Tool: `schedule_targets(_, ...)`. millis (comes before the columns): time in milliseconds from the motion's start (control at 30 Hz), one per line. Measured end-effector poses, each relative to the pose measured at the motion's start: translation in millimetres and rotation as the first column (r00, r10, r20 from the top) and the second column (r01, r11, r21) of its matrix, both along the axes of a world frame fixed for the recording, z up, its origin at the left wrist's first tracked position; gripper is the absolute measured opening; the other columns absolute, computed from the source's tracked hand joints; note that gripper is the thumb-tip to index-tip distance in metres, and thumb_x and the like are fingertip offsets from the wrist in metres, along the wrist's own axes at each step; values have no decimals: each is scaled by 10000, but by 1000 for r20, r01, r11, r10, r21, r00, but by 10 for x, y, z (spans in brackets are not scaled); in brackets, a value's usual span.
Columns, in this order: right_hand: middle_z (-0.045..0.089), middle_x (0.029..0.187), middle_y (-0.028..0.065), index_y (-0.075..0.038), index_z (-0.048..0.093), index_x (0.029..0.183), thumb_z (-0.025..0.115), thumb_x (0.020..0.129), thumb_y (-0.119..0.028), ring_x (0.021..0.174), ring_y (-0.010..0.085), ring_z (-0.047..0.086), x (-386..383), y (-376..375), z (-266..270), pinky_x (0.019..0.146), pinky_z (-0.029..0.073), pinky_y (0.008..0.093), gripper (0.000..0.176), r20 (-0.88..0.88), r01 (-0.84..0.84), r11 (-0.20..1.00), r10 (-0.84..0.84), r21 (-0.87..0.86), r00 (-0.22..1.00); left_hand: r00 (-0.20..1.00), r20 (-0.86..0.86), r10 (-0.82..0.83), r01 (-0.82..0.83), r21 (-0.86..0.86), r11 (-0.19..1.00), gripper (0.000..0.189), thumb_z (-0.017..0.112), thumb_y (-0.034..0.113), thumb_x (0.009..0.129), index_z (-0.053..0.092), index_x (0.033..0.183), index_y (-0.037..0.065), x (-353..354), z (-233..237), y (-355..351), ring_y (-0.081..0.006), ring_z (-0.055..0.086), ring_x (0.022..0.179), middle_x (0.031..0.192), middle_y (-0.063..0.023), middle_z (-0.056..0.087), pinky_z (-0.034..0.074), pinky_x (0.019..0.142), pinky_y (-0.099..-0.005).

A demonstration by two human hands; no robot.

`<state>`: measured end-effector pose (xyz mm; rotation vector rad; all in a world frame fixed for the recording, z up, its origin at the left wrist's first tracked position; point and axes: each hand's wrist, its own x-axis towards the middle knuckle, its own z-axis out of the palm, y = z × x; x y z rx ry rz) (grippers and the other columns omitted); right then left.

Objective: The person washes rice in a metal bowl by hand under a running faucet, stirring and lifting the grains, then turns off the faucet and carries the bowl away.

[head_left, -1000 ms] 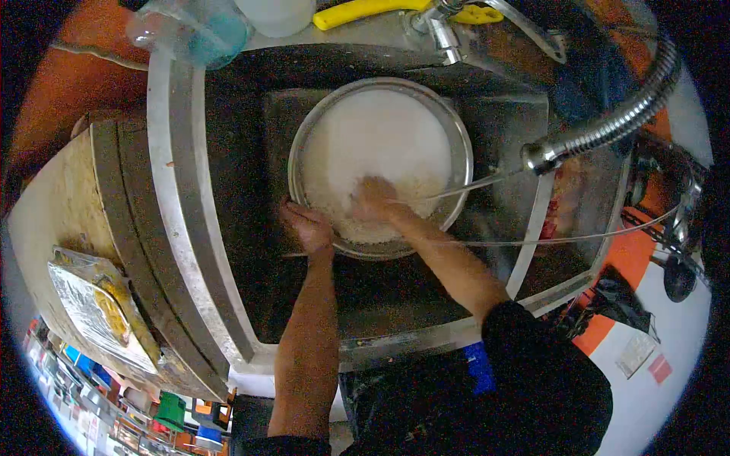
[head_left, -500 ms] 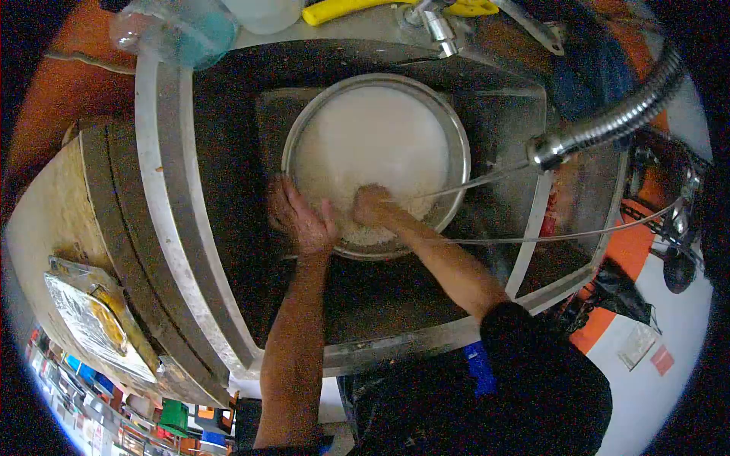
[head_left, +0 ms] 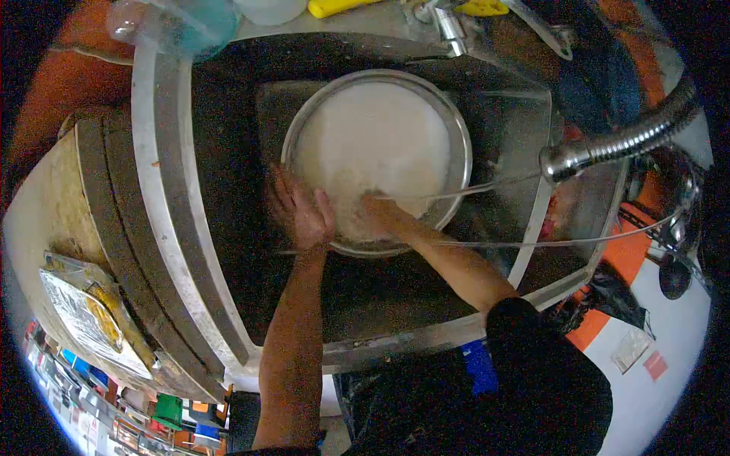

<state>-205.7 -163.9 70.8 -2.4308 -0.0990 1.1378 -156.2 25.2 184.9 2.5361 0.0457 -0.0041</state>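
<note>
A round metal basin [head_left: 462, 163] stands in the sink, holding cloudy white water [head_left: 380, 129]. Pale grains that look like rice [head_left: 353, 224] show near its closer side. At the basin's lower left rim is my left hand [head_left: 308, 216], its thumb over the inner side and its fingers along the outside, closed on the rim. My right hand [head_left: 380, 216] reaches into the basin among the grains; its fingers are sunk in the milky water and hidden.
The metal sink [head_left: 220, 304] surrounds the basin. A flexible metal hose [head_left: 608, 148] and thin clear tubes [head_left: 563, 242] come in from the right. Behind are a tap [head_left: 450, 34] and a yellow handle [head_left: 338, 6]. At left stands a worn board [head_left: 53, 197].
My right hand has shifted slightly within the grains and sits deeper in the cloudy water. My left hand stays at the rim. The whole view has shifted a little.
</note>
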Motion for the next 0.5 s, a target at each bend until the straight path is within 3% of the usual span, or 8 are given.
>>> schedule_targets(67, 664, 1273, 211, -16, 622, 1304, 575, 968, -536, 1172, 389, 636, -106, -323, 152, 1052, 483, 491, 620, 55, 5, 999, -8, 43, 998, 997, 61, 40, -38, -28, 999, 739, 492, 336, 1012, 263, 1558, -108, -72, -162, 40, -532, 258, 1487, 1638, -342, 213, 192, 1218, -615)
schedule_targets(167, 664, 1272, 206, -14, 617, 1305, 582, 967, -531, 1165, 386, 639, -20, -728, -130, 1044, 492, 488, 618, -53, 86, 995, -89, -41, 995, 998, 54, 45, -46, 24, 999, 717, 495, 303, 1011, 275, 1532, -138, -69, -132, 50, -537, 296, 1460, 1594, -374, 261, 217, 1211, -610)
schedule_targets(267, 665, 1272, 201, -12, 612, 1307, 589, 966, -526, 1159, 383, 642, 149, -421, -476, 1036, 502, 485, 617, -155, 104, 984, -126, -143, 980, 983, 174, 54, -36, -105, 994, 699, 492, 290, 1016, 278, 1521, -144, -19, -110, 42, -535, 308, 1446, 1560, -381, 292, 236, 1206, -603)
schedule_targets(333, 666, 1271, 198, -11, 609, 1308, 594, 966, -523, 1155, 381, 644, 250, -159, -505, 1031, 508, 483, 616, -177, 87, 986, -112, -144, 978, 989, 120, 92, -79, -104, 991, 692, 482, 285, 1021, 271, 1517, -149, -49, -86, 29, -532, 320, 1433, 1552, -377, 291, 247, 1202, -599)
schedule_targets(500, 667, 1270, 190, -8, 601, 1310, 605, 964, -515, 1145, 375, 649, -123, -401, -338, 1018, 523, 478, 614, 36, 106, 985, -112, 135, 993, 980, 51, 193, -186, -112, 976, 670, 448, 283, 1035, 266, 1501, -163, -118, -163, -4, -526, 334, 1407, 1546, -367, 270, 259, 1195, -592)
